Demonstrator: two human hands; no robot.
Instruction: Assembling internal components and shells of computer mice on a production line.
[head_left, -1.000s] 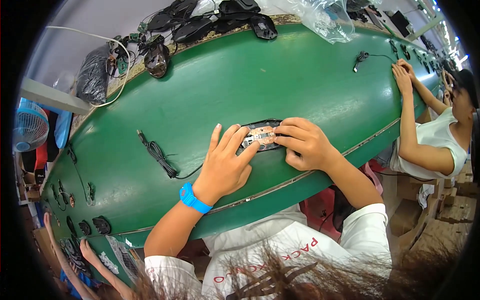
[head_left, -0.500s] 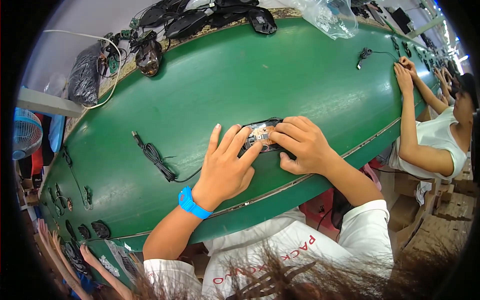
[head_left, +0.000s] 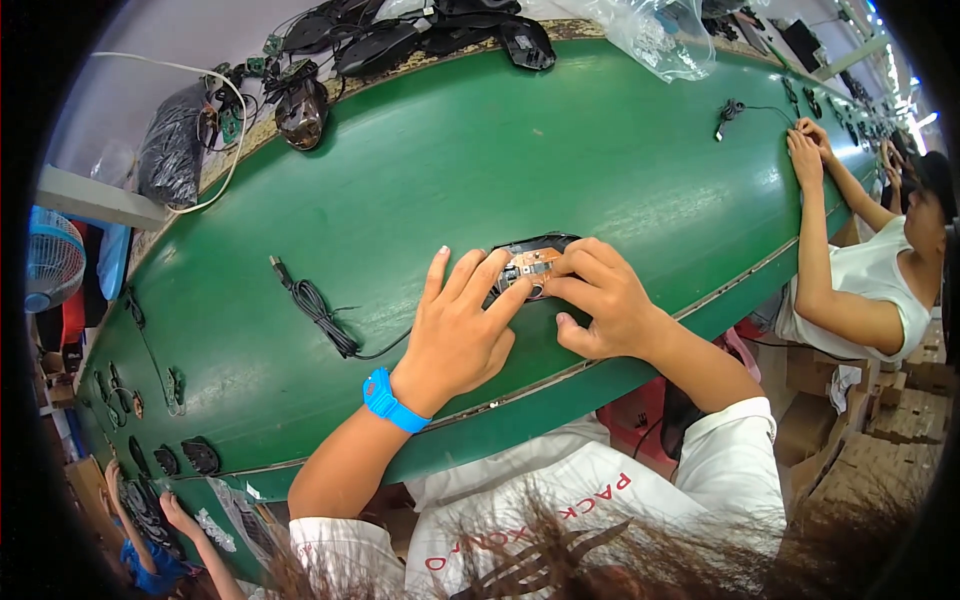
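An opened computer mouse lies on the green work surface (head_left: 430, 180), its black shell (head_left: 530, 243) around an orange-brown circuit board (head_left: 537, 266). My left hand (head_left: 452, 330) holds its left side, index finger and thumb pressing near the board while other fingers are spread at the far edge. At the right end, my right hand (head_left: 612, 305) grips the shell with curled fingers on top. Those fingertips partly cover the board. A coiled black USB cable (head_left: 318, 315) lies to the left and runs beneath my left hand.
Black mouse parts (head_left: 390, 45) and a clear plastic bag (head_left: 655, 40) line the far ledge. Shell pieces (head_left: 200, 456) and small boards with cables (head_left: 173, 388) lie at left. A co-worker (head_left: 860, 270) handles a cabled part on the right; another person's hands (head_left: 175, 512) show at lower left.
My hands and the mouse have shifted slightly to the right and my fingers have moved a little on the board. At lower left, another person's arms have changed position.
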